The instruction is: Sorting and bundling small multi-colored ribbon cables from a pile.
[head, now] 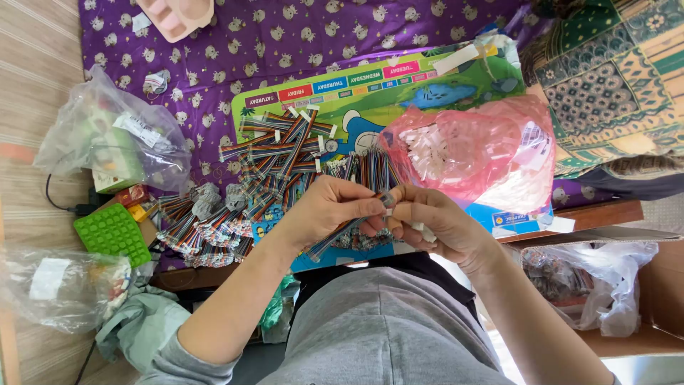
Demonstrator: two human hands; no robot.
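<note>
- Hands meet above the lap: left hand (324, 210) grips a multicoloured ribbon cable (340, 234), right hand (434, 221) fingers pinch its grey connector (387, 199).
- Heaped ribbon cables (271, 164) cover the worktop (214, 57) just beyond.
- Pink plastic bag (474, 150) lies right of them; green moulded tray (112, 233) left.

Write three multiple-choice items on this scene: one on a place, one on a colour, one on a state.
1. Where does the pink plastic bag lie?
A. on the activity board, beyond the right hand
B. inside the cardboard box
C. on the person's lap

2. What colour is the studded tray?
A. red
B. green
C. white

3. What are the hands doing?
A. resting flat on the board
B. both pinching a multicoloured ribbon cable
C. holding nothing

Answers:
1 A, it lies on the board above the right hand.
2 B, it is bright green.
3 B, the left hand and right hand meet on the ribbon cable.
</note>
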